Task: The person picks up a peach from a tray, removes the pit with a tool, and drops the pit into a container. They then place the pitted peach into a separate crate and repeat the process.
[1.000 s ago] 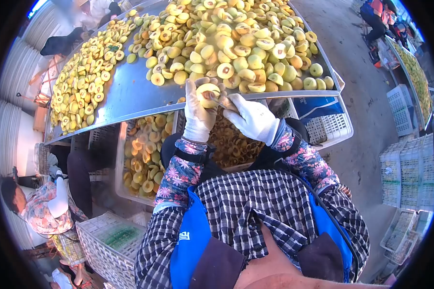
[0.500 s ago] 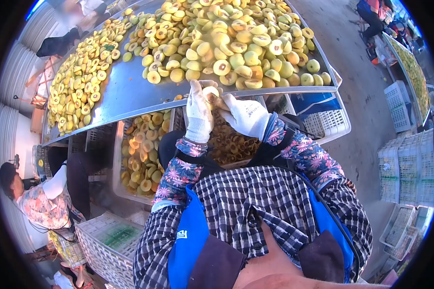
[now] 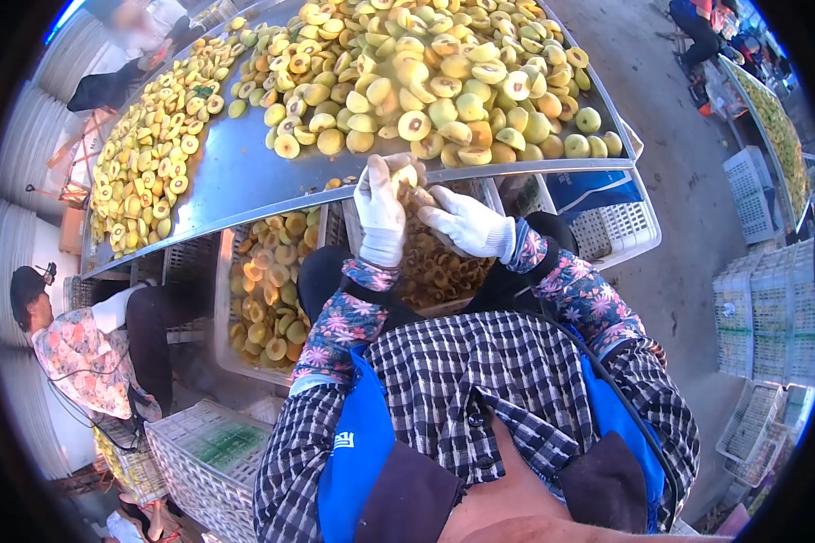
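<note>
My left hand (image 3: 380, 215), in a white glove, is closed around a yellow fruit half (image 3: 407, 176) just off the table's near edge. My right hand (image 3: 469, 224), also gloved, is beside it with fingers bent together close to the fruit; what they hold is too small to make out. Beyond both hands, a metal table (image 3: 237, 163) bears a large heap of halved yellow-green fruit (image 3: 453, 86). Below the hands, brown fruit pieces (image 3: 439, 276) fill a container between my knees.
Left of my knees stands a crate (image 3: 219, 317) of fruit halves. A white basket (image 3: 638, 226) is under the table's right corner. A co-worker (image 3: 86, 353) sits at the left near a stacked crate (image 3: 177, 443). More crates (image 3: 770, 308) are piled at the right.
My right hand has dropped slightly and turned, its fingers drawn back from the fruit half. My left hand has shifted a little right and tilted. The co-worker at left sits more upright.
</note>
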Demonstrator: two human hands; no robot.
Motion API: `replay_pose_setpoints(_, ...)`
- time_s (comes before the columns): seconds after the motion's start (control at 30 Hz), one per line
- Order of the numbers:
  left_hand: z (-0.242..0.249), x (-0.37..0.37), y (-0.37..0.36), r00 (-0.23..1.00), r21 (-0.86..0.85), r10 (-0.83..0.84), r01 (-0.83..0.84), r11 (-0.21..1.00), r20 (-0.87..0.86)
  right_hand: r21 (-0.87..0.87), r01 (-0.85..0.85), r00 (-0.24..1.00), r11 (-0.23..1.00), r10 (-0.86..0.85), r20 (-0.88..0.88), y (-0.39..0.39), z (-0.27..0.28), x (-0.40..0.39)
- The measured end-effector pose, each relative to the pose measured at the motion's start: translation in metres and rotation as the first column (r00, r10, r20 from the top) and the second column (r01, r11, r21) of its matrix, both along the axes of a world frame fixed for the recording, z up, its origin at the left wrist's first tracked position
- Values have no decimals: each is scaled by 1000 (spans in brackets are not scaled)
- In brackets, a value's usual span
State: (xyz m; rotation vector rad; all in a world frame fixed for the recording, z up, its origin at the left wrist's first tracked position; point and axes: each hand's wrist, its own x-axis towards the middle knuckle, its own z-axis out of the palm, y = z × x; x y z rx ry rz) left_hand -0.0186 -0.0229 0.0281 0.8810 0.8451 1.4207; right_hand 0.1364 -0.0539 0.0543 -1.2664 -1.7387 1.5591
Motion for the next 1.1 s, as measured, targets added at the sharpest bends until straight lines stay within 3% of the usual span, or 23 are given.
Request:
replay_pose_setpoints(0.07, 18, 2, -1, 1000, -86, 28, -28, 996, 4, 217, -148, 963, 965, 91, 252, 1, -4, 6)
replay_pose_setpoints(0.13, 19, -6, 1, 979, -213, -189, 169, 962, -74, 200, -167, 960, 965, 112, 257, -3, -4, 8)
replay_pose_setpoints(0.2, 15, -7, 6, 972, -229, -220, 196, 953, -83, 144, -132, 991, 981, 126, 47, -4, -14, 7)
replay_pose_setpoints(0.23, 18, -7, 5, 970, -273, -230, 202, 941, -75, 138, -134, 991, 981, 129, 46, -6, -10, 7)
replay_pose_setpoints(0.3, 23, -7, 2, 968, -316, -239, 207, 926, -69, -370, -143, 962, 918, 41, -271, -12, 2, 8)
replay_pose_setpoints(0.33, 25, -5, 0, 977, -308, -207, 185, 933, -41, -373, -145, 961, 916, 40, -274, -14, 3, 5)
replay_pose_setpoints(0.43, 27, -2, -1, 986, -333, -158, 166, 928, 53, -612, -236, 842, 755, -155, -516, -17, 1, 4)
replay_pose_setpoints(0.53, 32, 4, -3, 982, -402, -95, 155, 903, 165, -615, -343, 735, 710, -205, -646, -18, -9, 3)
replay_pose_setpoints(0.6, 36, 8, -6, 980, -436, 33, 58, 898, 198, -614, -328, 730, 718, -220, -647, -22, -8, 1)
replay_pose_setpoints(0.67, 33, 8, -5, 980, -439, 22, 69, 896, 200, -614, -317, 725, 723, -232, -648, -23, -7, -2)
replay_pose_setpoints(0.73, 27, 6, -4, 980, -447, 12, 80, 891, 200, -463, -128, 885, 877, -110, -453, -24, -6, -2)
replay_pose_setpoints(0.8, 22, 2, 0, 990, -425, -137, 119, 897, -12, -472, -148, 891, 869, -90, -445, -22, -14, 1)
replay_pose_setpoints(0.87, 22, 2, -1, 980, -397, -187, 145, 906, -69, -487, -162, 895, 858, -79, -439, -25, -17, 4)
replay_pose_setpoints(0.97, 26, 7, 0, 982, -458, -61, 137, 879, 178, -627, -454, 644, 633, -254, -722, -24, -22, 6)
replay_pose_setpoints(1.0, 25, 7, 1, 983, -456, -55, 131, 880, 177, -626, -459, 645, 631, -248, -723, -25, -23, 5)
replay_pose_setpoints(1.1, 2, -2, 9, 908, -447, 127, 72, 892, 399, -584, -460, 626, 669, -222, -748, -35, -24, 10)
